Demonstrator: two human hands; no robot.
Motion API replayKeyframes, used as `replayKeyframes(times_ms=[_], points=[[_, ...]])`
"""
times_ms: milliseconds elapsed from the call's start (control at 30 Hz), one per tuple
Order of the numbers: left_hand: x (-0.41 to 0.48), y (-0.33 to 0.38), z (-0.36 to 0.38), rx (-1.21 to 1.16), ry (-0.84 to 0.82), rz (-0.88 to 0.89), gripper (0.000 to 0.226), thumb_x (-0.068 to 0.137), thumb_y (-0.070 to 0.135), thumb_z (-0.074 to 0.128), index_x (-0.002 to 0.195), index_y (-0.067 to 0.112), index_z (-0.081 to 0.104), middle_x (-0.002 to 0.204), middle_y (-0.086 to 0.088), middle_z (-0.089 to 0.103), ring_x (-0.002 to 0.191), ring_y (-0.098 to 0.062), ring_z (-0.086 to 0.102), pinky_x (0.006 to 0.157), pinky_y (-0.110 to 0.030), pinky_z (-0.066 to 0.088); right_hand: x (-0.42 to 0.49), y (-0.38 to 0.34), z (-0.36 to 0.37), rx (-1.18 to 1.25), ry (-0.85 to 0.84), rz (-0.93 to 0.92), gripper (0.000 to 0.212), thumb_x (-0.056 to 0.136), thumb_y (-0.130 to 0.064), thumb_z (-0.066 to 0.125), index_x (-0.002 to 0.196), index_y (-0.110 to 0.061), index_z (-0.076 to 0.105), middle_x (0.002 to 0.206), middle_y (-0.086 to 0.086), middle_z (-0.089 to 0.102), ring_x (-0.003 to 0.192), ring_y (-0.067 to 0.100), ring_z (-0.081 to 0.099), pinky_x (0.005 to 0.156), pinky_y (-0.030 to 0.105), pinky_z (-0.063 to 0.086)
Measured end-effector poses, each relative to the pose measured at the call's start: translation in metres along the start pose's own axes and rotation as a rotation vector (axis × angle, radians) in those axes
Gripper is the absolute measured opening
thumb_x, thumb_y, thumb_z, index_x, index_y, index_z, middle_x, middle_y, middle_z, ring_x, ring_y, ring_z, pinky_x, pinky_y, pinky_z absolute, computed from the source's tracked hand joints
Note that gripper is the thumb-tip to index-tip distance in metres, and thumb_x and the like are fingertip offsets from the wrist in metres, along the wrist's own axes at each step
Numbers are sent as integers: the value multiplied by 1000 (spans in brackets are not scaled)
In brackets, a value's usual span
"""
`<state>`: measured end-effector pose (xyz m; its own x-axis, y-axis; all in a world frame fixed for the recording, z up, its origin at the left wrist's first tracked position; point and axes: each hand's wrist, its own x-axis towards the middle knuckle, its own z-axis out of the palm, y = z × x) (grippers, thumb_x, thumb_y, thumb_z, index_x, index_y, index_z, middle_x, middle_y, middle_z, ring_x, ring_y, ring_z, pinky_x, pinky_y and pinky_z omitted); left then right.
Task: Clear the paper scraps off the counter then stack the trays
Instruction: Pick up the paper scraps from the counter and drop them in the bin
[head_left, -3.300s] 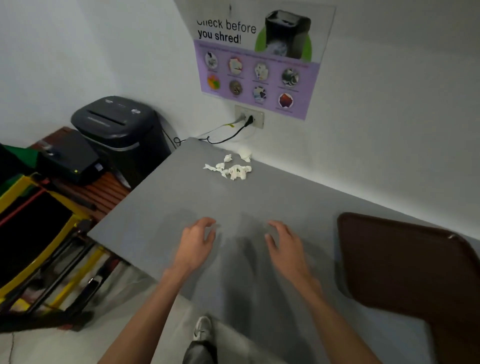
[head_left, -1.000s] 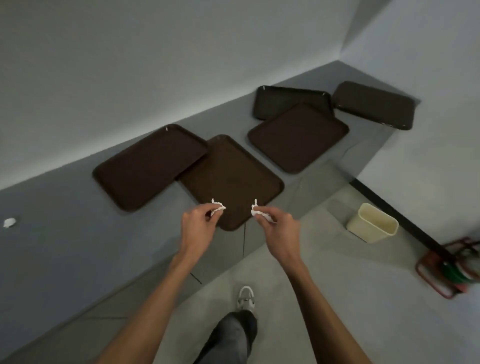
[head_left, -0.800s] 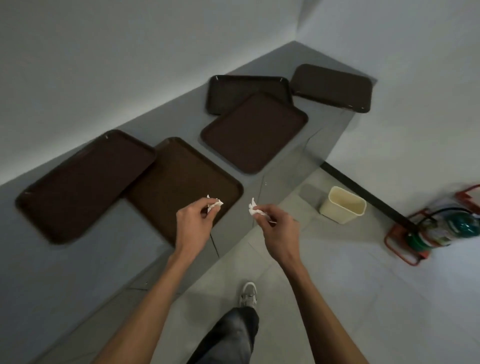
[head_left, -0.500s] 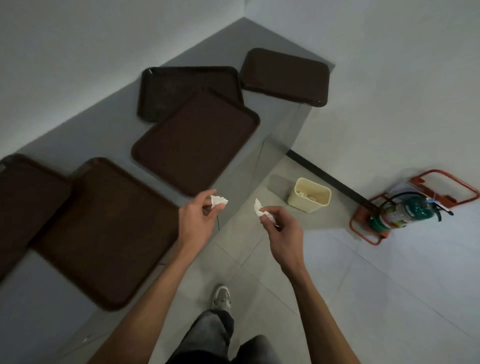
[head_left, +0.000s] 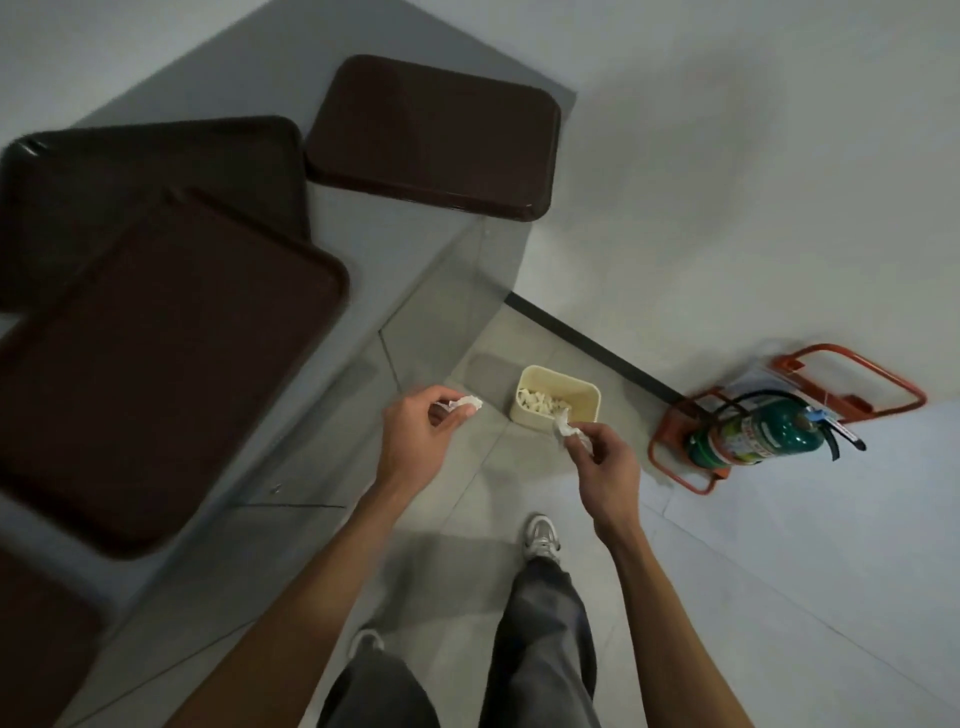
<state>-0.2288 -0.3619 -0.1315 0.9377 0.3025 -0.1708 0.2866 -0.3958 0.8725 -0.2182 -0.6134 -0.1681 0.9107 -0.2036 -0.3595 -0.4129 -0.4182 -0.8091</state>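
My left hand (head_left: 415, 441) pinches a white paper scrap (head_left: 466, 402) over the floor, just past the counter's end. My right hand (head_left: 605, 467) pinches another white scrap (head_left: 563, 428) close to the near rim of a cream bin (head_left: 584, 410). The bin stands on the floor and holds several paper scraps (head_left: 540, 401). Brown trays lie on the grey counter (head_left: 405, 249): one at the far corner (head_left: 431, 135), a large one nearer me (head_left: 156, 364) overlapping another behind it (head_left: 145, 161).
A green fire extinguisher (head_left: 753, 434) in an orange floor stand (head_left: 852, 379) sits against the right wall. My legs and shoes (head_left: 541, 535) are below my hands on the tiled floor. A fourth tray's edge (head_left: 36, 623) shows at bottom left.
I have turned and walked from the scrap pile along the counter toward the bin, carrying a scrap in each hand. The bin now sits right under my hands.
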Motion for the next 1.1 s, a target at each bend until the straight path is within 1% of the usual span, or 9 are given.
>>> replayKeyframes(times_ms=[100,233,367,433,533,633,767,900,1100], points=[[47,-12,81,-6,-44,-71,7,86,29,84,88,28,77,83,13,74,75,-2,68,69,-10,48,94,49,-13,-71,2,35,14,97,-35,74,111,-32,72,114,-4,73,98,12,71,78,29,60],[108,-54,196,50,-82,-183,7,88,24,81,95,23,79,86,16,76,79,-1,70,75,-23,56,206,122,-18,-202,-43,56,11,98,-34,73,108,-33,70,118,-3,66,97,11,67,83,34,62],[163,-99,304,114,-88,-250,7,87,21,80,93,18,80,82,9,77,74,-3,70,72,-18,51,299,184,-10,-319,-110,44,10,100,-27,69,110,-25,70,115,1,65,93,15,66,79,32,58],[188,-122,350,155,-108,-270,8,87,19,78,94,16,80,85,5,78,77,-9,71,74,-19,48,337,211,-2,-369,-166,47,12,102,-23,66,113,-21,71,116,4,64,95,18,65,75,25,52],[222,-156,405,223,-153,-344,13,87,15,73,98,12,79,92,-4,79,89,-24,71,87,-30,51,383,249,14,-444,-232,55,15,103,-16,63,114,-19,72,117,6,63,97,20,62,72,18,43],[247,-186,441,296,-229,-393,19,91,18,71,108,14,77,103,-7,77,103,-30,68,95,-31,50,414,277,30,-474,-294,61,23,102,-13,61,122,-19,70,123,9,66,104,25,66,81,25,53],[261,-201,454,388,-403,-461,52,95,31,69,144,21,56,137,-13,63,131,-37,52,108,-40,47,431,285,42,-562,-432,65,45,101,-19,64,145,-20,56,135,12,67,115,36,66,98,42,57],[251,-189,423,440,-352,-438,51,101,32,60,150,20,46,146,-10,55,138,-33,44,112,-41,39,417,266,40,-569,-448,9,48,103,-22,62,150,-19,52,138,14,66,119,38,66,101,44,55],[181,-136,316,436,-190,-368,50,106,33,50,155,23,40,157,-3,44,144,-26,40,116,-40,35,337,184,27,-473,-443,-168,43,105,-28,62,147,-22,56,147,10,61,127,34,63,105,48,56]])
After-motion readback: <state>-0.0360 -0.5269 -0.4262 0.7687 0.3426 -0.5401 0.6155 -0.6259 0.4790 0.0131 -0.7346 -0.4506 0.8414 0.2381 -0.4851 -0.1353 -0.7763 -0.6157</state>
